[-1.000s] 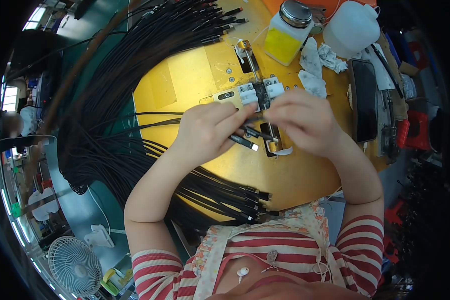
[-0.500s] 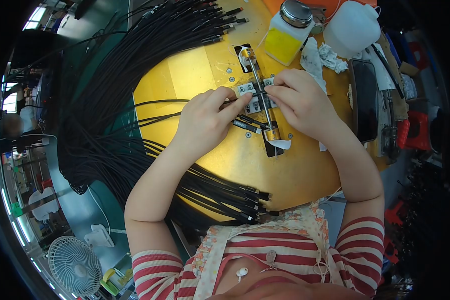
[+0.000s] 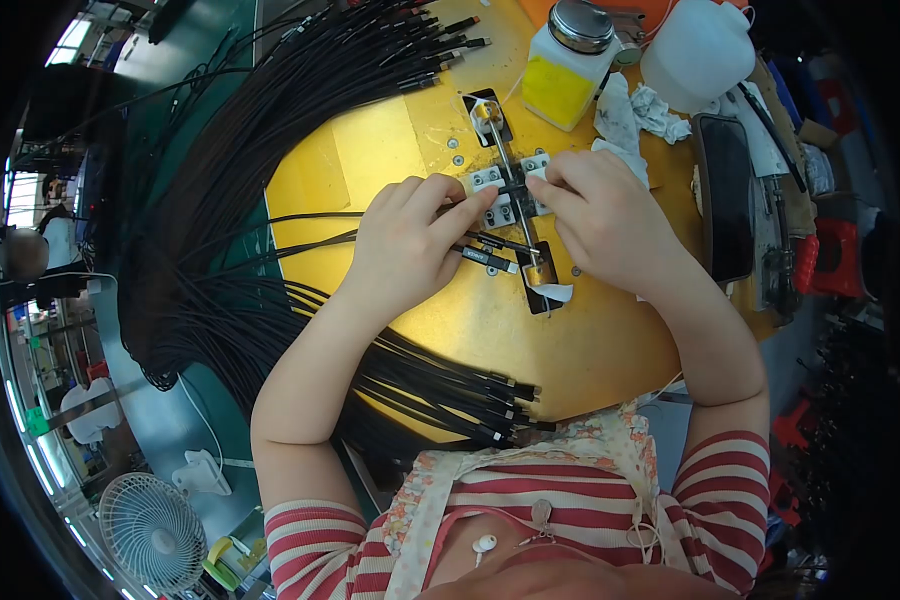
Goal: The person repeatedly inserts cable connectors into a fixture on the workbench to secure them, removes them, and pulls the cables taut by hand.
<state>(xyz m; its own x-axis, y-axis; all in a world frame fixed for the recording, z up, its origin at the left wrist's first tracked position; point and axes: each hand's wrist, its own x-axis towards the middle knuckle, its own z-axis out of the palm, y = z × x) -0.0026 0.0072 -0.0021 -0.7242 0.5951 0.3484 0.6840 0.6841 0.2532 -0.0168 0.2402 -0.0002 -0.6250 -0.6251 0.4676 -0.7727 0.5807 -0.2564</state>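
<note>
My left hand [image 3: 405,235] is closed around black cables, left of a small metal fixture [image 3: 485,180] with screwed-down blocks. Two black connector ends [image 3: 488,258] poke out below its fingers. The left thumb and index finger reach the fixture's left block, where a thin black piece lies across the middle. On the other side, my right hand [image 3: 605,215] has thumb and index finger pinched at the right block; what lies between them is hidden. A slim metal bar [image 3: 527,225] with brass-coloured ends crosses the fixture between both hands.
Bundles of black cables [image 3: 220,170] lie on the left, with connector ends [image 3: 500,405] near my body. A jar [image 3: 567,65] with yellow contents, a white bottle [image 3: 698,55], crumpled tissue [image 3: 660,115] and a phone [image 3: 725,200] stand or lie at the right. A fan [image 3: 153,530] is lower left.
The metal bar has shifted slightly toward my body. My right fingertips have moved a little down along the fixture, and more of the right block shows. The left hand still grips the cables.
</note>
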